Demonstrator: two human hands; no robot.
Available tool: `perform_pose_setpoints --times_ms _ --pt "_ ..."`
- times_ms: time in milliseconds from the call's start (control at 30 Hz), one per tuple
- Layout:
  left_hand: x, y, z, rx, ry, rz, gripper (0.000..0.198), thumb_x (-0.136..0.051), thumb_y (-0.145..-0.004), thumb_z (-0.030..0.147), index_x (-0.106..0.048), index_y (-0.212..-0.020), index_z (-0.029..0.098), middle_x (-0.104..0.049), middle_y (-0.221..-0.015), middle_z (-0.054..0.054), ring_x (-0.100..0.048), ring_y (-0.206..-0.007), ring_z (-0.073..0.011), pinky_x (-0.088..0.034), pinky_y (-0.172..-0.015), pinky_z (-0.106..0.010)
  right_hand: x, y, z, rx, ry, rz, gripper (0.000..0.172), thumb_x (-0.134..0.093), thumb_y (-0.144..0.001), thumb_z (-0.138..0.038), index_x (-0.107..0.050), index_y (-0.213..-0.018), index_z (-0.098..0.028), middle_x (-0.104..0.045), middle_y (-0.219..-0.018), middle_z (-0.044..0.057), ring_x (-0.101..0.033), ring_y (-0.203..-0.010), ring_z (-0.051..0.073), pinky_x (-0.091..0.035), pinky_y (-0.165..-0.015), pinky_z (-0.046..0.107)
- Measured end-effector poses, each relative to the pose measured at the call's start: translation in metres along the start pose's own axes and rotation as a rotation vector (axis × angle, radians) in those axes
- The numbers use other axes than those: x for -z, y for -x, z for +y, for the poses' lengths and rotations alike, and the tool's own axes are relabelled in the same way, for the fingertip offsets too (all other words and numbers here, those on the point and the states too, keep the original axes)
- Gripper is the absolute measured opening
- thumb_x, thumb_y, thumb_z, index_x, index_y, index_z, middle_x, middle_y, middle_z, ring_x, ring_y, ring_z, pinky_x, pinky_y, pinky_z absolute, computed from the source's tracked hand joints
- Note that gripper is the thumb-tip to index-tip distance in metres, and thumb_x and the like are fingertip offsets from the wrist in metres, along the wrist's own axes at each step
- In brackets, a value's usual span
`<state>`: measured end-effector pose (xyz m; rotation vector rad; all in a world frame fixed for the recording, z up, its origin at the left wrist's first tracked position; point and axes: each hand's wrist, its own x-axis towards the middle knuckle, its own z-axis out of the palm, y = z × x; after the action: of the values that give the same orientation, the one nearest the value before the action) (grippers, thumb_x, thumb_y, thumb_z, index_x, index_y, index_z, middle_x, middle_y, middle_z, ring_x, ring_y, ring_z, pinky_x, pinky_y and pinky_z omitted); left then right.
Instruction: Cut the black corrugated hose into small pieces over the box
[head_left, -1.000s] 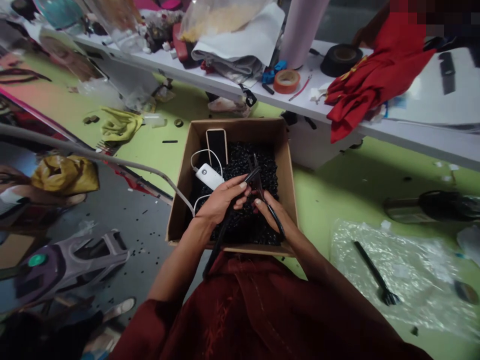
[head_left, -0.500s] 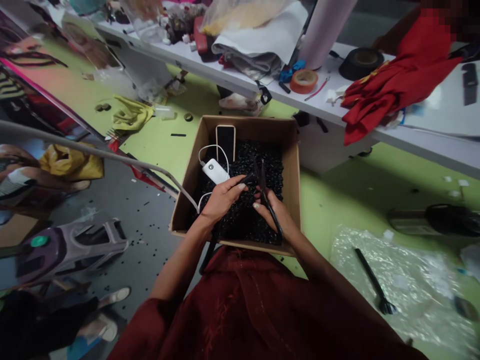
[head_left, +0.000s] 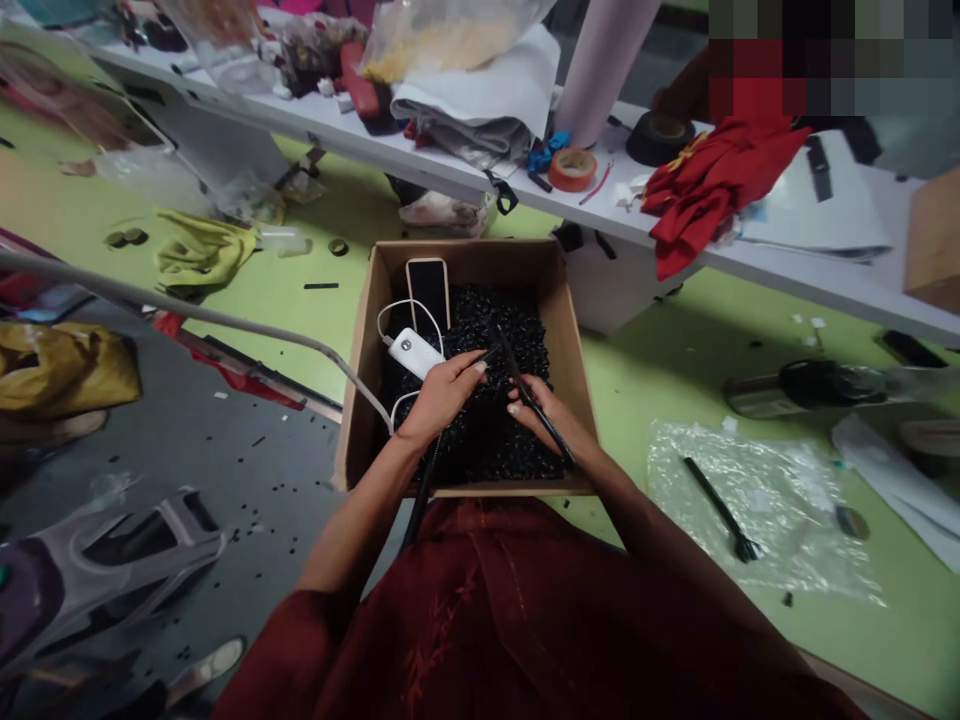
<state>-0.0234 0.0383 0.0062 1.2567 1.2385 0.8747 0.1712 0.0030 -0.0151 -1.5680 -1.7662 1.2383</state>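
My left hand is closed on a black strip, its tail hanging over the box's near edge and its front end poking out past my fingertips. Black-handled scissors are in my right hand; their blades look closed, at the end of the strip. Both hands are over a cardboard box holding many small black pieces. Inside it, on the left, a phone leans near the back wall, beside a white power bank with a white cable.
Behind the box runs a white shelf bearing orange tape, a red cloth and bags. Bubble wrap with a black tool on it lies right. A plastic stool stands lower left; a grey cable crosses to the box.
The scissor blades, spread apart before, now look closed at the strip's end. My view has turned right, so the surroundings appear shifted left.
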Motion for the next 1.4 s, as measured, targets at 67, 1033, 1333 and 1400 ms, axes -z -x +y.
perform_pose_setpoints --times_ms 67,1033,1333,1400 --pt "0.000 -0.003 0.001 0.000 0.044 -0.029 0.041 -0.055 -0.083 0.037 -0.064 -0.116 0.015 -0.060 -0.077 -0.002 -0.038 -0.055 -0.0067 -0.031 -0.050 -0.020 0.001 -0.001 -0.002 -0.022 0.012 -0.010 0.051 -0.056 -0.082 -0.044 -0.044 -0.125 -0.021 -0.063 -0.110 0.009 -0.062 -0.097 0.023 -0.047 -0.089 0.040" --pt "0.002 -0.009 -0.003 -0.202 -0.322 -0.115 0.029 -0.043 -0.091 0.028 -0.067 -0.103 0.015 -0.068 -0.090 -0.006 -0.060 -0.083 -0.0177 -0.044 -0.080 -0.028 0.001 -0.016 0.003 -0.048 0.053 -0.116 0.038 -0.047 -0.087 -0.050 -0.048 -0.111 -0.021 -0.062 -0.096 0.004 -0.060 -0.085 0.020 -0.046 -0.080 0.035" --pt "0.001 -0.010 -0.013 -0.213 -0.374 -0.101 0.029 -0.040 -0.092 0.026 -0.067 -0.098 0.015 -0.067 -0.087 -0.005 -0.060 -0.081 -0.0168 -0.044 -0.077 -0.028 -0.008 -0.014 0.008 -0.096 0.007 -0.076 0.025 -0.049 -0.085 -0.042 -0.050 -0.103 -0.024 -0.058 -0.074 -0.002 -0.055 -0.064 0.016 -0.045 -0.064 0.029" --pt "0.000 -0.010 -0.013 -0.215 -0.372 -0.101 0.028 -0.041 -0.091 0.025 -0.067 -0.097 0.015 -0.066 -0.085 -0.005 -0.060 -0.079 -0.0164 -0.044 -0.076 -0.027 -0.008 -0.013 0.007 -0.092 0.034 -0.073 0.024 -0.049 -0.085 -0.040 -0.050 -0.103 -0.024 -0.058 -0.072 -0.002 -0.054 -0.063 0.016 -0.044 -0.064 0.029"
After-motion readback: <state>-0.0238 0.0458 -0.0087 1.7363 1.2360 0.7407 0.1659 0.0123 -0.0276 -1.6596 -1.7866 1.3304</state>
